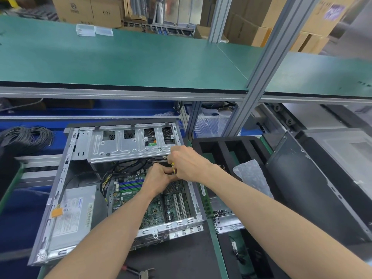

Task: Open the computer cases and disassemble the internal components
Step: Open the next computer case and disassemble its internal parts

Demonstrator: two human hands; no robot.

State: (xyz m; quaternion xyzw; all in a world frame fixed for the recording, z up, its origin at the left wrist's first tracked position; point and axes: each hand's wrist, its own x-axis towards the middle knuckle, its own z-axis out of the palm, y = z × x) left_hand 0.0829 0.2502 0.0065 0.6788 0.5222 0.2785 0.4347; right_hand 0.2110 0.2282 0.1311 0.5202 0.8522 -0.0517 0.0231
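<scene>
the case [66,190] lies open on its side on the tabletop [177,256], right in front of the person. inside it are a green board [155,210], a grey power box [70,214] on the left and a metal drive cage [128,146] at the far end. both hands meet over the board, just under the cage. the left hand [159,179] is curled, and the right hand [188,164] pinches a small yellow thing [172,166]. what the left hand holds is hidden. a black foam tray [223,148] sits just right of the case. pliers [141,271] lie near the front edge.
</scene>
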